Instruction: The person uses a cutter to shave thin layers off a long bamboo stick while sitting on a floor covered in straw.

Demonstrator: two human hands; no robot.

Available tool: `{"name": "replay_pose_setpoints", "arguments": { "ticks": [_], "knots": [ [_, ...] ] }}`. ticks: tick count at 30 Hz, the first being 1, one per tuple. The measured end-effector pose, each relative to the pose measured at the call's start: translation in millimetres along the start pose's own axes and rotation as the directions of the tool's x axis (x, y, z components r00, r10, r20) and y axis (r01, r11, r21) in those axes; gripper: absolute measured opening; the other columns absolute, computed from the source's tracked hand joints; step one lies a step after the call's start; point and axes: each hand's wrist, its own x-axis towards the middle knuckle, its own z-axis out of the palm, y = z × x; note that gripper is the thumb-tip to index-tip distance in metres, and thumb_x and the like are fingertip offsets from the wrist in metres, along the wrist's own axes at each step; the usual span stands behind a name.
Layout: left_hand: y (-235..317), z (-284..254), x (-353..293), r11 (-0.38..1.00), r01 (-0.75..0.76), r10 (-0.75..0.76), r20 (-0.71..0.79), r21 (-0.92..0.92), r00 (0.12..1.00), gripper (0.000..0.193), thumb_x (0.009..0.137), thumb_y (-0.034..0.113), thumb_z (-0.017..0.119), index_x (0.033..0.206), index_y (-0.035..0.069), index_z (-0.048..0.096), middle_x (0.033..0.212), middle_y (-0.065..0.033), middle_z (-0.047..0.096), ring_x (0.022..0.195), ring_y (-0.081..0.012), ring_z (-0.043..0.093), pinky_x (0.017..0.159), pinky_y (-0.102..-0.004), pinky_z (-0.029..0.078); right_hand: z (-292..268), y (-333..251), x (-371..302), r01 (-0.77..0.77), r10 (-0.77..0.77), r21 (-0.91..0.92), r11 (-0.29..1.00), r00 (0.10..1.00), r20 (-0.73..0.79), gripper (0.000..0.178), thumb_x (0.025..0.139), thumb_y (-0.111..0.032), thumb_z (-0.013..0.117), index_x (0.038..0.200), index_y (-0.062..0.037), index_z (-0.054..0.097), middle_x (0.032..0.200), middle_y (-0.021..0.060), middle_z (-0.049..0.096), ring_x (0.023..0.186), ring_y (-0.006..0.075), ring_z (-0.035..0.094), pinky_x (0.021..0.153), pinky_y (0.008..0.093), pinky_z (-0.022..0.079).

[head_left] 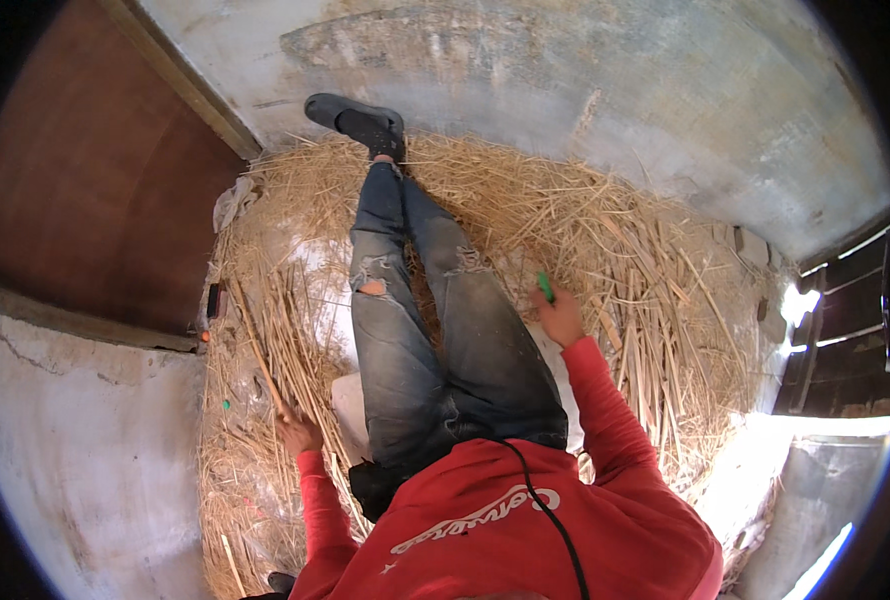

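My left hand (297,432) is closed round the near end of a long, thin tan stalk (256,342), which slants away up to the left over a pile of similar stalks (300,350). Beyond my right thigh, my right hand (562,317) grips a small bright green object (545,287). Only its upper part sticks out past my fingers, so its kind is unclear. The hands are well apart, one on each side of my outstretched legs.
Loose straw (505,190) covers the floor, with more split stalks (650,330) at the right. A dark small box (214,300) lies by the brown door panel (85,190). A plastered wall (585,80) stands beyond my feet. A tiny green piece (227,405) lies at the left.
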Motion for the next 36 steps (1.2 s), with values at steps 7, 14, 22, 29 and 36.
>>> {"name": "replay_pose_setpoints", "arguments": {
  "ticks": [7, 14, 22, 29, 36],
  "knots": [
    [-107, 151, -33, 0.989, -0.047, -0.054, 0.646, 0.138, 0.761, 0.073, 0.090, 0.046, 0.067, 0.154, 0.017, 0.048, 0.140, -0.0226, 0.057, 0.133, -0.0429, 0.051, 0.106, -0.0556, 0.045, -30, 259, -80, -0.558, 0.489, -0.288, 0.778, 0.826, -0.279, 0.039, 0.092, -0.033, 0.060, 0.111, 0.0002, 0.069, 0.102, 0.0304, 0.071, 0.099, 0.0496, 0.068, 0.089, 0.0555, 0.054],
    [-95, 168, -50, 0.963, 0.076, 0.075, 0.525, -0.260, 0.848, 0.038, 0.093, 0.031, 0.066, 0.125, 0.010, 0.066, 0.112, -0.0202, 0.068, 0.107, -0.0395, 0.065, 0.091, -0.0504, 0.054, -53, 335, -136, -0.662, 0.565, -0.297, 0.688, 0.745, -0.354, 0.037, 0.088, -0.034, 0.064, 0.110, -0.0048, 0.071, 0.102, 0.0295, 0.072, 0.095, 0.0477, 0.070, 0.086, 0.0564, 0.055],
    [-46, 129, -3, 0.966, -0.040, 0.127, 0.333, -0.255, 0.935, 0.032, 0.090, 0.015, 0.070, 0.121, 0.010, 0.074, 0.122, -0.0246, 0.068, 0.115, -0.0408, 0.066, 0.098, -0.0451, 0.054, -24, 372, -134, -0.657, 0.580, -0.107, 0.747, 0.721, -0.379, 0.045, 0.087, -0.035, 0.073, 0.119, -0.0042, 0.065, 0.111, 0.0276, 0.071, 0.103, 0.0476, 0.068, 0.088, 0.0533, 0.056],
    [-75, 152, -14, 0.955, -0.049, 0.104, 0.177, -0.293, 0.979, 0.024, 0.093, 0.027, 0.066, 0.111, 0.016, 0.078, 0.101, -0.0213, 0.075, 0.097, -0.0408, 0.072, 0.086, -0.0499, 0.058, 17, 333, -140, -0.700, 0.554, -0.280, 0.657, 0.700, -0.450, 0.041, 0.079, -0.025, 0.082, 0.111, -0.0029, 0.068, 0.111, 0.0280, 0.069, 0.100, 0.0463, 0.068, 0.086, 0.0543, 0.055],
    [-109, 199, -48, 0.923, -0.326, 0.380, 0.368, -0.203, 0.849, 0.045, 0.091, 0.048, 0.057, 0.095, 0.006, 0.074, 0.093, -0.0229, 0.074, 0.087, -0.0430, 0.073, 0.071, -0.0555, 0.058, -4, 371, -151, -0.548, 0.472, -0.235, 0.803, 0.825, -0.311, 0.050, 0.074, -0.030, 0.089, 0.114, -0.0062, 0.071, 0.095, 0.0185, 0.075, 0.085, 0.0323, 0.072, 0.077, 0.0421, 0.056]
  ]
}}
